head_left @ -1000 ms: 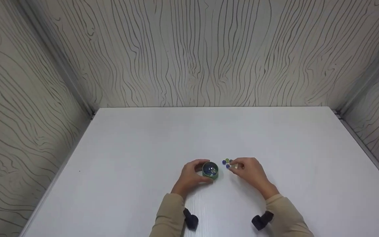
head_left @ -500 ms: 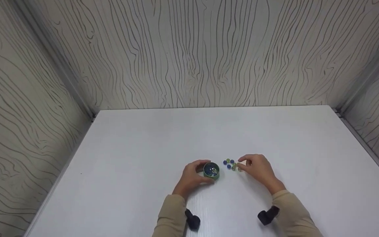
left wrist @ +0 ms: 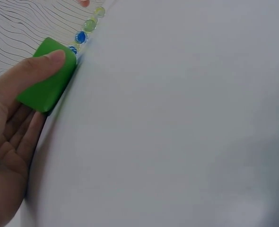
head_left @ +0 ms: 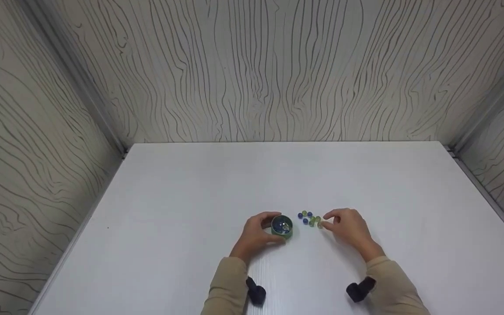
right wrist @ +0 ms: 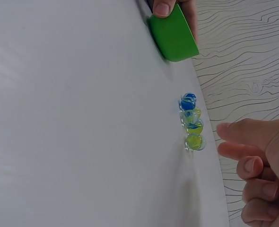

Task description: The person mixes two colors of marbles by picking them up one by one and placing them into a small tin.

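My left hand [head_left: 255, 232] grips a small green cup [head_left: 288, 235] on the white table, thumb on the near side and fingers on the far side. Blue and clear glass marbles lie inside it. Several blue and yellow-green marbles [head_left: 312, 218] sit in a loose cluster just right of the cup. In the right wrist view some of these marbles [right wrist: 195, 141] overlap in a row. Beside the cluster is my right hand [head_left: 350, 226], thumb and forefinger extended and apart, the other fingers curled in. Nothing shows between its fingers; the thumb tip is close to the rightmost marble.
The white table [head_left: 182, 188] reaches back to a wood-grain patterned wall [head_left: 252, 74], with similar panels at both sides. A black wrist camera [head_left: 256, 295] hangs from the left sleeve, another black camera [head_left: 359, 290] from the right.
My right hand has drawn back to the right from over the marbles, uncovering more of the cluster. My left hand has stayed around the cup.
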A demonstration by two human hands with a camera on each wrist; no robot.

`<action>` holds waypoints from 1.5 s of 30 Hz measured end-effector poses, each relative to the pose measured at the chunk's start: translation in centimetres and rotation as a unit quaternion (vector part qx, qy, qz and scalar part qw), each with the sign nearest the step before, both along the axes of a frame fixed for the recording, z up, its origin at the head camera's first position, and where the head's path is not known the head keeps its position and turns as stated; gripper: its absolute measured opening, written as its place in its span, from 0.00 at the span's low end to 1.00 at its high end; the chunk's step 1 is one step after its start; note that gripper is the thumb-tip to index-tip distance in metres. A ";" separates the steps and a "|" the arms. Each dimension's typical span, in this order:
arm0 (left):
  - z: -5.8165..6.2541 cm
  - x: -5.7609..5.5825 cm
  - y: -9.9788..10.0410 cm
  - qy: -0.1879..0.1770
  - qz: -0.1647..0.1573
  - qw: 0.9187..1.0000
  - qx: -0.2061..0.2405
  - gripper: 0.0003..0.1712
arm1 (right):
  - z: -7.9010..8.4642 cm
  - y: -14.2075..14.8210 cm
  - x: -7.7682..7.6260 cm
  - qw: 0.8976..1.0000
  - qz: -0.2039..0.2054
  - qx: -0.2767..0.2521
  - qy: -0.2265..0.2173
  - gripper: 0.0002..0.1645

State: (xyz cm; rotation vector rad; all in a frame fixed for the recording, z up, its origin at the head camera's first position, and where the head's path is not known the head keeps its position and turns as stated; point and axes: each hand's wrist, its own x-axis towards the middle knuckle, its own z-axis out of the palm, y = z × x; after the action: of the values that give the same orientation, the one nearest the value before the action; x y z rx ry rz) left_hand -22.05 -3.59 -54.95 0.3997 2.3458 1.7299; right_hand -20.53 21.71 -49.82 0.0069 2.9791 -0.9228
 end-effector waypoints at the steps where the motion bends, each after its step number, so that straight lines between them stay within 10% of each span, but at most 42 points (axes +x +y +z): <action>1: 0.1 0.0 0.0 -0.002 0.001 1.000 -0.001 0.37 | 0.0 0.0 0.0 1.000 -0.001 0.000 -0.002 0.11; 45: 0.3 0.2 0.1 -0.021 0.010 1.000 0.000 0.38 | -1.3 -1.3 0.1 0.998 -0.058 0.000 -0.034 0.15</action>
State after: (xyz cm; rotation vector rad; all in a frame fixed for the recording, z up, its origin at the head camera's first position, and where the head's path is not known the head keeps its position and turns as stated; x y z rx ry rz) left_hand -21.86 -3.49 -54.66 0.3363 2.3285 1.7290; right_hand -20.45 20.41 -51.16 0.2099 2.9428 -0.9135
